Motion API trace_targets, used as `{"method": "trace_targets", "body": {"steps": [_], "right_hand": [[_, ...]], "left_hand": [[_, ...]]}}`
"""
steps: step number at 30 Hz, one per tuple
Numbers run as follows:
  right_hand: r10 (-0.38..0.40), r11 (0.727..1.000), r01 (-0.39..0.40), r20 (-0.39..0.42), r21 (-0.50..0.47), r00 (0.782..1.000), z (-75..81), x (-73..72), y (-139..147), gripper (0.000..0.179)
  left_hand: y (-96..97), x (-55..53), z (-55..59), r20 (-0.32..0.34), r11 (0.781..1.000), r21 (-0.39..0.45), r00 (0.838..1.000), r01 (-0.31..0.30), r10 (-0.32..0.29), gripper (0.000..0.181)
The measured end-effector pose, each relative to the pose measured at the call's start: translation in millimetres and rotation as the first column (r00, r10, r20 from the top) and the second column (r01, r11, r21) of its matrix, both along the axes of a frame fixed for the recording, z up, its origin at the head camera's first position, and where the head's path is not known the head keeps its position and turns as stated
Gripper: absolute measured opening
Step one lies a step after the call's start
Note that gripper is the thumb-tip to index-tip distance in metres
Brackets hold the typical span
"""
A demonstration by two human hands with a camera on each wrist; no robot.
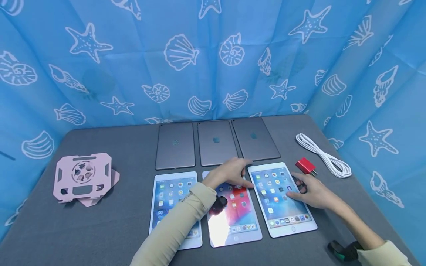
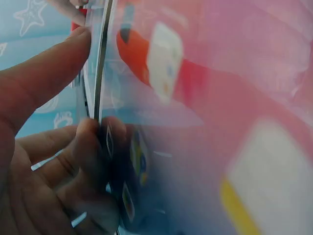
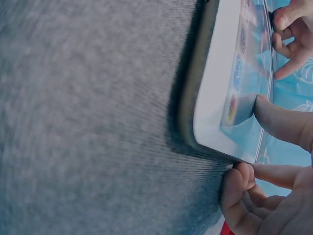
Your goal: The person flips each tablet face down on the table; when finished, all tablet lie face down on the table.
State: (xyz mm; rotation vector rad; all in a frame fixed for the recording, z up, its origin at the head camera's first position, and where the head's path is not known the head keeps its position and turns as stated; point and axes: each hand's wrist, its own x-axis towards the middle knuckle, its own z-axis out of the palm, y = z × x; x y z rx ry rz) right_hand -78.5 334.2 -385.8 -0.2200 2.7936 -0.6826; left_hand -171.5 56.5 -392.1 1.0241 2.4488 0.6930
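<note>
A white-framed tablet (image 1: 283, 199) lies screen up and lit at the right of the front row. My right hand (image 1: 313, 190) grips its right edge, the thumb on the glass and the fingers curled at the edge, as the right wrist view also shows. At the left edge of that tablet, my left hand (image 1: 231, 173) has thumb and forefinger spread apart, close to or touching the rim. Its forearm passes over the left tablet (image 1: 159, 199) and the middle tablet (image 1: 239, 221), partly hiding both. The middle tablet's reddish screen (image 2: 220, 98) fills much of the left wrist view.
Behind stand three dark tablets lying back up: left (image 1: 175, 146), middle (image 1: 216, 144) and right (image 1: 255, 138). A red charger plug (image 1: 305, 165) and coiled white cable (image 1: 323, 155) lie at right. Pink flat plates (image 1: 83, 177) lie at left. A blue curtain (image 1: 213, 55) surrounds the grey table.
</note>
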Motion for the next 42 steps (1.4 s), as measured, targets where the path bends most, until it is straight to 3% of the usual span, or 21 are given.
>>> {"method": "trace_targets", "body": {"steps": [6, 11, 23, 32, 42], "right_hand": [[-0.015, 1.0, 0.015, 0.016, -0.007, 1.0, 1.3, -0.7, -2.0, 0.08], [-0.026, 0.999, 0.027, 0.038, -0.028, 0.999, 3.5, 0.1, -3.2, 0.08], [-0.112, 0.985, 0.133, 0.171, -0.114, 0.979, 9.6, -0.1, -4.4, 0.083], [-0.199, 0.949, 0.233, 0.166, -0.215, 0.966, 9.0, 4.0, -2.4, 0.082], [-0.198, 0.932, 0.216, 0.09, -0.29, 0.976, 28.6, 7.3, -1.2, 0.077]], "left_hand": [[11.1, 9.1, -1.4, -0.102, 0.991, -0.115, 0.994, -0.062, 0.05, 0.086], [16.9, 16.7, -3.0, -0.159, 0.987, -0.124, 0.984, -0.103, 0.083, 0.086], [21.8, 20.2, -7.6, -0.076, 0.968, -0.006, 0.965, -0.251, 0.25, 0.087], [24.1, 20.8, -8.3, -0.073, 0.953, -0.008, 0.951, -0.302, 0.3, 0.086], [25.6, 26.9, -9.9, -0.132, 0.944, 0.004, 0.936, -0.329, 0.326, 0.082]]}}
